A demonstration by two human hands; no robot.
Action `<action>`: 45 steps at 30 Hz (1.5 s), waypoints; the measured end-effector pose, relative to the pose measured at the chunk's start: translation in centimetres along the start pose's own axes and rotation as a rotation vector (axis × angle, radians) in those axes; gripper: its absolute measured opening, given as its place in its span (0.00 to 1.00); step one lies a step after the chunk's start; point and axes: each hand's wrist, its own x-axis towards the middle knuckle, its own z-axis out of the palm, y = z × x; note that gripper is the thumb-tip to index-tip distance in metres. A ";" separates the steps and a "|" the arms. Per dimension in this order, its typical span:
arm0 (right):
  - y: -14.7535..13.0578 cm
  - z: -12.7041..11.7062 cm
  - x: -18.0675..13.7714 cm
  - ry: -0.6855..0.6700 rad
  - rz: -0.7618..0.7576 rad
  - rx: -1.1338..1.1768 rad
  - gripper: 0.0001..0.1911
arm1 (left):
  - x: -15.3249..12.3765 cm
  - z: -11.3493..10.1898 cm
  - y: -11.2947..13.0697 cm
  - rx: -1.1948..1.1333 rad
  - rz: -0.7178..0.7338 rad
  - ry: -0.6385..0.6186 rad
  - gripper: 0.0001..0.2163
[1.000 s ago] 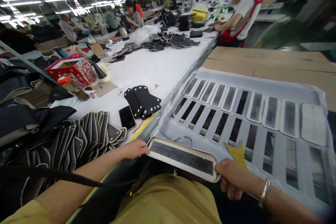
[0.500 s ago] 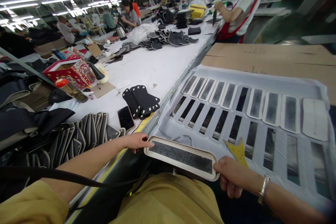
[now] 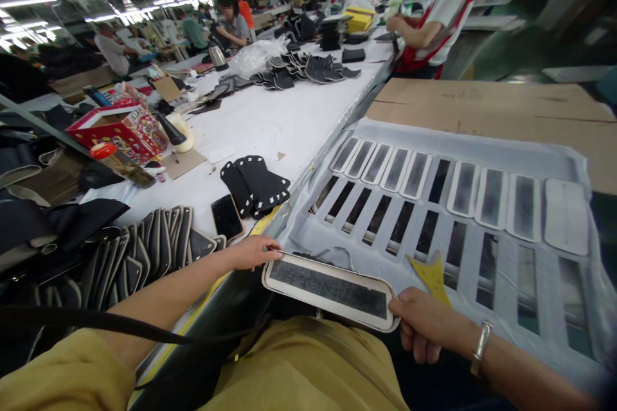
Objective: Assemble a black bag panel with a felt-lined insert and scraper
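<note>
A long rounded panel [image 3: 330,290], pale-rimmed with a dark grey strip down its middle, is tilted toward me above my lap. My right hand [image 3: 423,322] grips its right end, thumb on the face and fingers curled beneath. At the upper left corner, my left hand [image 3: 254,253] holds the rim with its fingertips; part of its grip is hidden. Beyond the panel lies a slotted white fabric-covered board [image 3: 385,257], with similar strip panels [image 3: 490,198] in a row. A yellow pointed piece [image 3: 430,277] rests on this board near my right hand.
On the white table to the left are black scalloped pieces [image 3: 255,185], a phone [image 3: 227,217] and a stack of dark edged pieces [image 3: 144,247]. A red box [image 3: 126,131] and a bottle [image 3: 120,164] stand farther back. A co-worker [image 3: 436,26] works beyond the cardboard [image 3: 482,103].
My left thumb has come off the panel's face, and those fingers now lie at its upper corner. The right grip looks unchanged. The co-worker's hands have moved lower.
</note>
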 end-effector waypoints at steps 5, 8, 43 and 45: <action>-0.5 -0.1 0.0 -0.014 0.023 0.001 0.25 | -2.0 2.1 -1.5 -0.241 -0.199 -0.070 0.24; -0.7 -0.2 -0.1 -0.015 0.035 0.004 0.24 | -2.5 3.2 -1.6 -0.420 -0.218 -0.059 0.26; -0.2 -1.2 -1.3 0.052 0.000 -0.288 0.32 | -2.1 2.1 0.7 -0.212 -0.333 -0.054 0.17; -0.5 -1.7 -2.4 0.180 -0.095 -0.434 0.27 | -2.1 2.1 0.7 -0.234 -0.334 -0.054 0.17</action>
